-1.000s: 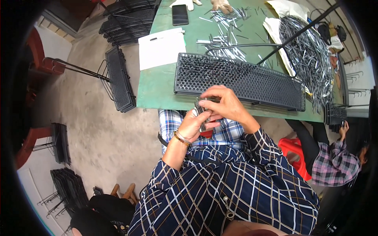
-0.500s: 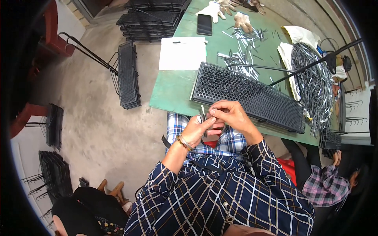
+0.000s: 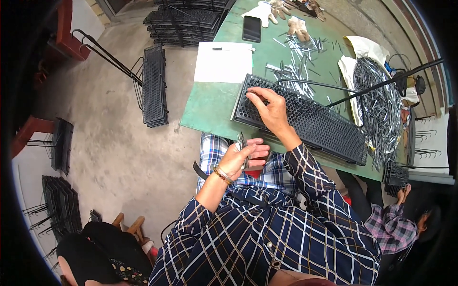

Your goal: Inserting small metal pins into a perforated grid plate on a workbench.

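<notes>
A long black rack [image 3: 317,119] with rows of small round holes lies slantwise on the green table, and long black rods reach from it to the right. My right hand [image 3: 273,110] is over its left end, thumb and fingertips pinched together at the holes. Whatever sits between those fingertips is too small and hidden to make out. Below the table edge, my left hand [image 3: 234,159] keeps a small bundle of thin metal strips [image 3: 241,140] under its thumb, with the fingers stretched out to the right.
Loose strips [image 3: 296,71] lie behind the rack. A white sack [image 3: 347,64] full of strips stands on the right. White paper [image 3: 222,66], a phone [image 3: 251,29] and gloves [image 3: 261,13] occupy the far side. Another rack [image 3: 154,90] stands on the floor. People sit at lower left [image 3: 95,252] and right [image 3: 393,229].
My right hand has moved up and away from my left hand onto the rack's left end. The left hand stays low with the strips, its fingers more spread.
</notes>
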Demonstrator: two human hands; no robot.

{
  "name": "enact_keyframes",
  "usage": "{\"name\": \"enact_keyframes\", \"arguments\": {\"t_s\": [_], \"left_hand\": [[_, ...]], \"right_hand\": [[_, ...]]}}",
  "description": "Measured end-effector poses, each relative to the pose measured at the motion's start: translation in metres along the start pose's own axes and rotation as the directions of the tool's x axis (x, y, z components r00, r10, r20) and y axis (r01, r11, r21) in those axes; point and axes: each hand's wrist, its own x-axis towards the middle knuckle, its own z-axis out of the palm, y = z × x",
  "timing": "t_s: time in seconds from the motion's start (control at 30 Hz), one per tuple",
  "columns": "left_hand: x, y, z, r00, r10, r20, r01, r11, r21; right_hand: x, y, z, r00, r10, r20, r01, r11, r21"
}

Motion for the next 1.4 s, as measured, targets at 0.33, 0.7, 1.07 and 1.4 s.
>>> {"name": "enact_keyframes", "arguments": {"t_s": [0.33,0.7,1.07,1.4], "left_hand": [[0.005,-0.007,0.003,0.999,-0.051,0.005,0.051,0.998,-0.047],[0.008,-0.012,0.004,0.998,-0.053,0.027,0.055,0.996,-0.068],[0.007,-0.013,0.008,0.996,-0.084,0.008,0.085,0.994,-0.064],[0.009,-0.007,0.007,1.0,-0.017,-0.004,0.016,0.997,-0.078]], "right_hand": [[-0.009,-0.001,0.009,0.995,-0.033,-0.089,0.036,0.999,0.029],[-0.016,0.006,0.015,0.916,-0.401,0.01,0.38,0.859,-0.345],[-0.006,0.002,0.009,0.894,-0.427,0.135,0.445,0.806,-0.39],[-0.013,-0.004,0.003,0.919,-0.381,0.103,0.391,0.847,-0.359]]}}
